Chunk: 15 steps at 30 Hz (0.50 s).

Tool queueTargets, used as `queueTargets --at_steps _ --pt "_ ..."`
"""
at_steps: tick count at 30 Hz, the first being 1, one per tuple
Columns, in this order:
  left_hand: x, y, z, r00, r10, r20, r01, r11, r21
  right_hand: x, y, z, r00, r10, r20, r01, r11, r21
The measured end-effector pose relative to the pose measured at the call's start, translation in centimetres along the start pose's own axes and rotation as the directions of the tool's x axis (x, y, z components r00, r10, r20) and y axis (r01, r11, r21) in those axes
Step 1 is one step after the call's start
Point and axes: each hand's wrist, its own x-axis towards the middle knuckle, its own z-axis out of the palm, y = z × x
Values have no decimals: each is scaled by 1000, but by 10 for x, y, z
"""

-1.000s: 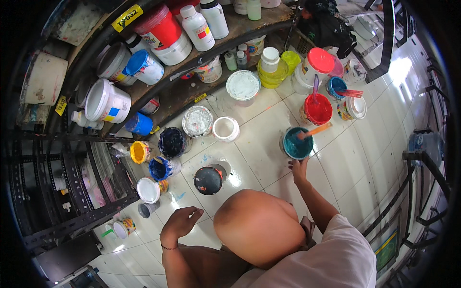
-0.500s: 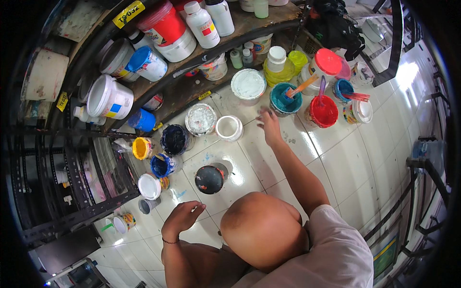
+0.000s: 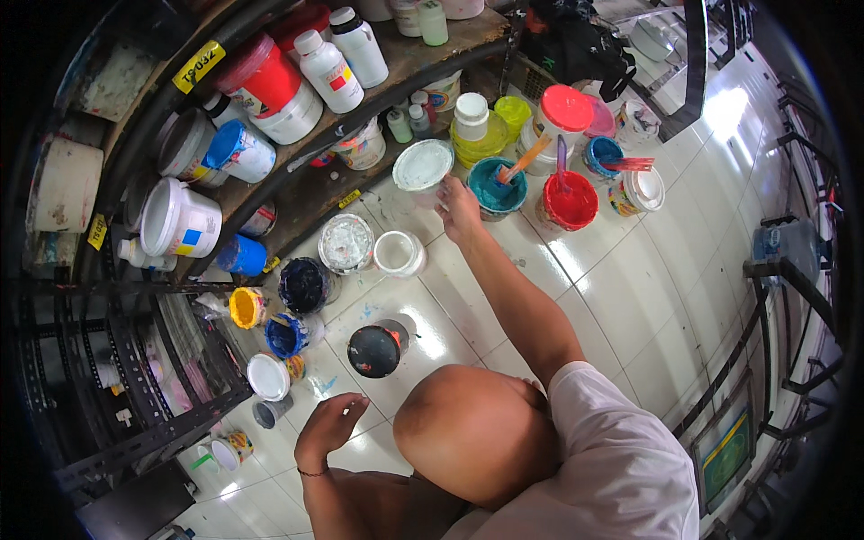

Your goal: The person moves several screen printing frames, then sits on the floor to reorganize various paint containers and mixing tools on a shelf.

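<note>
My right hand (image 3: 460, 209) reaches forward with its fingers and thumb against the near right side of a round tub with a pale, white-smeared top (image 3: 425, 166). The grip hides part of the tub's wall. Just right of that hand is a pot of teal paint (image 3: 497, 191) with an orange-handled brush (image 3: 524, 160) in it. My left hand (image 3: 330, 425) hovers by my bent knee, its fingers loosely bent and apart from the thumb, with nothing visible in them. The closest thing to it is a black-topped container (image 3: 374, 351) on the floor.
Red paint (image 3: 570, 202) and a blue pot (image 3: 604, 157) stand to the right. At left are a white jar (image 3: 400, 255), a paint-smeared lid (image 3: 346, 243), dark pots (image 3: 304, 285) and a yellow one (image 3: 245, 308). Shelves (image 3: 297, 166) loaded with containers curve along the far left.
My right hand has moved left from the teal pot's front onto the side of the white-topped tub. The whole view has shifted slightly. My left hand stays by the knee.
</note>
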Motion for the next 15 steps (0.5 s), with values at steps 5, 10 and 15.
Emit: queueTargets --at_steps 5,10,15 --pt "1 -9 -1 999 50 3 -50 998 40 26 -2 1 992 -59 110 60 998 -2" --pt "1 -12 0 996 93 18 -93 996 12 18 -24 23 995 -11 104 16 998 -54" --pt "-5 -8 -1 998 59 31 -60 998 14 20 -27 30 990 -84 110 108 966 -235"
